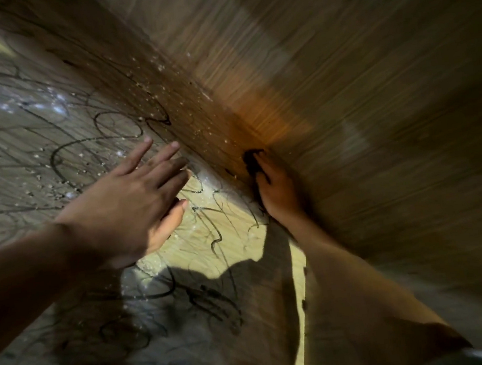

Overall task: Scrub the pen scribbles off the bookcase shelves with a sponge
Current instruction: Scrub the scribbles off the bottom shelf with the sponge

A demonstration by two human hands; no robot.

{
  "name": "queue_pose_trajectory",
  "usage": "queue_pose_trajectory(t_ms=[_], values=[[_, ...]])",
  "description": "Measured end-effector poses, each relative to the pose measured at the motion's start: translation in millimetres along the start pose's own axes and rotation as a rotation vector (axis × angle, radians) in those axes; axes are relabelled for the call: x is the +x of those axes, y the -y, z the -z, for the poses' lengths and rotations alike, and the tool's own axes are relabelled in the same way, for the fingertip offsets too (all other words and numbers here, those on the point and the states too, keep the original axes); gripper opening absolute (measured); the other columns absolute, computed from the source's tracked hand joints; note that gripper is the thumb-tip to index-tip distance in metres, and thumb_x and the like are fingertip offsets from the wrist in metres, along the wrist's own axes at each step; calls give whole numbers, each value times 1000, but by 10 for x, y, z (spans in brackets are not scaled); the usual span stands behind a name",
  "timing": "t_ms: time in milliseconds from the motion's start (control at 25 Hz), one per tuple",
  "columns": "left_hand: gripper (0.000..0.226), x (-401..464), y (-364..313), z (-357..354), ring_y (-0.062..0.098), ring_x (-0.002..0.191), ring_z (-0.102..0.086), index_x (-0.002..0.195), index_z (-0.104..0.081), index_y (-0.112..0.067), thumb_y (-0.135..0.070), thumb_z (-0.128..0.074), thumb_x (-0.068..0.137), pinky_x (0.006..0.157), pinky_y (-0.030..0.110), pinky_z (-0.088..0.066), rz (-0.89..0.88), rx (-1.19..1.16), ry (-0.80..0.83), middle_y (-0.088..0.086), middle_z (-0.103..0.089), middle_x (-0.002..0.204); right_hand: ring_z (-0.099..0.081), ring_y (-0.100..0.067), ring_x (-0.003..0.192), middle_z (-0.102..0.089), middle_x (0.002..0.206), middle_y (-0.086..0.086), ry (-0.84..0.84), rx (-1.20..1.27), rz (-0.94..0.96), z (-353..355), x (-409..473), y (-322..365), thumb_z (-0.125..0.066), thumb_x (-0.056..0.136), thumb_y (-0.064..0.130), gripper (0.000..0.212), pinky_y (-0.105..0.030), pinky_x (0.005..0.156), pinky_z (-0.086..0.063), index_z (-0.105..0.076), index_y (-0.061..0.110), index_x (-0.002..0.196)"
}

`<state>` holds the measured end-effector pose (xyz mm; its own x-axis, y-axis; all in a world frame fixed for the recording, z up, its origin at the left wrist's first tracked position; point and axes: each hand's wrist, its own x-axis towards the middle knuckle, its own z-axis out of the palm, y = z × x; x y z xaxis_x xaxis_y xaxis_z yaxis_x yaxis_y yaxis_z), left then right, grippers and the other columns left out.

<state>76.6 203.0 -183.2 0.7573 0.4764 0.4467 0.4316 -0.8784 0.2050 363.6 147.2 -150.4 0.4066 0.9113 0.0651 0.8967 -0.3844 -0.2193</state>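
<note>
Early in the job: scribbles [113, 127] all over the wet, speckled shelf [35, 151], little cleaned. Left hand [133, 200] spread flat, fingers straight, over shelf. Right hand [276, 187] pressing dark sponge [252, 158] into back corner. Grip on sponge hard to read; heavy blur, deep shadow.

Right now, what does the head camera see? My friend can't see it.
A right hand presses a dark sponge into a wooden bookcase corner, while the left hand lies flat and open on a shelf covered in pen scribbles.
</note>
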Motion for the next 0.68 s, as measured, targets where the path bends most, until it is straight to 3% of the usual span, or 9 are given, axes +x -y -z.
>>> queue_pose_trajectory(t_ms=[120,240,440,560,680], values=[[62,5,5,12,33,139,-36,130,-55,3,-41,-26,97,115,50,-17,-1,0,-11,23,-57,131,-32,-25,139,-36,151,-8,59,-182,-195,226,-41,-442,-37,101,19,46,-32,115,-23,-36,12,146],[62,5,10,-11,34,138,-38,130,-55,3,-41,-26,98,115,49,-18,10,1,-13,23,-59,127,-28,-31,139,-28,154,-14,71,-295,-407,134,180,-265,-32,102,23,48,-40,115,-21,-31,8,147],[62,5,0,9,33,138,-37,129,-57,2,-41,-27,96,116,48,-19,9,-26,-13,23,-58,129,-11,-14,147,-13,160,5,108,60,-292,26,-453,22,-30,105,26,48,-28,118,-7,-21,22,152],[61,-16,4,11,31,139,-37,133,-54,-1,-41,-27,96,116,45,-18,21,-34,-35,20,-56,132,-12,-14,147,-13,160,6,156,-74,-295,78,-697,-145,-29,105,28,49,-28,118,-9,-19,22,152],[60,-30,32,-94,26,145,-22,141,-45,-9,-44,-26,97,119,43,-13,48,-48,-2,17,-45,144,-24,-27,143,-24,157,-7,101,-280,-389,125,-369,-300,-29,104,25,50,-38,116,-20,-21,14,152]])
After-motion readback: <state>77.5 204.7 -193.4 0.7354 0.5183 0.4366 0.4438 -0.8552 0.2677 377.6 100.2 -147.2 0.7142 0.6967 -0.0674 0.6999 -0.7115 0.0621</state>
